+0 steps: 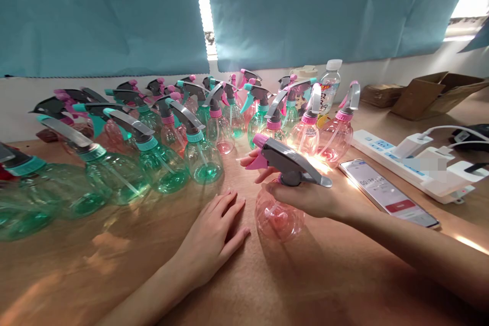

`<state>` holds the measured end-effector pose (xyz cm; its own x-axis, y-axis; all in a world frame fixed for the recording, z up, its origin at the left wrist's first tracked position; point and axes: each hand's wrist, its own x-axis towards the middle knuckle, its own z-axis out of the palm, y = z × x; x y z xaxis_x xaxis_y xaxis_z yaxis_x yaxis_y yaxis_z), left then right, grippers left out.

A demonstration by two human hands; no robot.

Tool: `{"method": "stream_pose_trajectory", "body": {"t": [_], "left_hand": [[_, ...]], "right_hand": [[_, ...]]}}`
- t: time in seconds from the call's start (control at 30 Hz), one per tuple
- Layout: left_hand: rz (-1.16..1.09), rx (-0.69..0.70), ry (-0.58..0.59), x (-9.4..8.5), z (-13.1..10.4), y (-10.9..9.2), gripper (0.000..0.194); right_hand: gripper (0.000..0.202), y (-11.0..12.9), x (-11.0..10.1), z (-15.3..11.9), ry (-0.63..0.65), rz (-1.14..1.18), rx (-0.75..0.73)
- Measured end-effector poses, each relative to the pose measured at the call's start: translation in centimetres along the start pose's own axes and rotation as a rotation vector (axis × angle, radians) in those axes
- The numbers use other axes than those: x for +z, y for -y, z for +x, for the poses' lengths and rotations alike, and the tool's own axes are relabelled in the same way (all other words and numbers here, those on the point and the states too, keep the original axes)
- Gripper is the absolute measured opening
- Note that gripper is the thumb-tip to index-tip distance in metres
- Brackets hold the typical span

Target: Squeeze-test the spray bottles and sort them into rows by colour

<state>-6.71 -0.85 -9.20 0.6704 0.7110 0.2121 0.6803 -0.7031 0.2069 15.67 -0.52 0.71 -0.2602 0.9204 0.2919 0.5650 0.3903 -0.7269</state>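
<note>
A pink clear spray bottle (280,219) with a grey and pink trigger head stands on the wooden table (153,265), right of centre. My right hand (301,196) is wrapped round its neck, just below the head, with some fingers reaching out behind the pink trigger. To the left of that bottle, my left hand (219,229) lies flat on the table, fingers a little spread and holding nothing. Just beyond it stands a green spray bottle (204,163), and more green bottles (164,170) line up to the left. Pink bottles (332,137) stand behind my right hand.
Several more green and pink spray bottles fill the back of the table. At the right lie a phone (385,193) and a white power strip (389,158) with chargers. An open cardboard box (428,97) and a white-capped drink bottle (329,84) stand farther back.
</note>
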Motion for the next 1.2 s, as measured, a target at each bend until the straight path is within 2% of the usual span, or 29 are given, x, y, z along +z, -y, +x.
{"method": "stream_pose_trajectory", "body": {"t": [0.13, 0.23, 0.53, 0.77, 0.97, 1.13, 1.2], "left_hand": [[-0.01, 0.005, 0.0, 0.0, 0.0, 0.0, 0.048], [-0.017, 0.007, -0.009, 0.0, 0.0, 0.0, 0.048], [-0.011, 0.003, 0.009, -0.1, 0.0, -0.1, 0.048], [-0.02, -0.001, -0.005, -0.1, 0.0, -0.1, 0.047], [-0.008, 0.001, 0.009, -0.1, 0.0, 0.0, 0.048], [0.001, -0.002, 0.019, -0.2, 0.0, -0.1, 0.049], [0.001, -0.002, 0.019, -0.2, 0.0, -0.1, 0.048]], "right_hand": [[0.058, -1.6, 1.0, -0.2, -0.093, 0.05, -0.055], [0.059, -2.2, 1.5, -0.2, -0.07, 0.066, -0.071], [0.058, -0.3, 0.2, 0.0, 0.063, 0.089, -0.014], [0.043, -0.7, 0.6, 0.0, 0.028, 0.209, -0.011], [0.047, -1.3, 0.3, 0.1, 0.096, 0.173, -0.002], [0.05, -0.9, 0.8, 0.0, 0.007, 0.284, -0.061], [0.054, -0.9, 0.9, 0.0, 0.013, 0.299, -0.077]]}}
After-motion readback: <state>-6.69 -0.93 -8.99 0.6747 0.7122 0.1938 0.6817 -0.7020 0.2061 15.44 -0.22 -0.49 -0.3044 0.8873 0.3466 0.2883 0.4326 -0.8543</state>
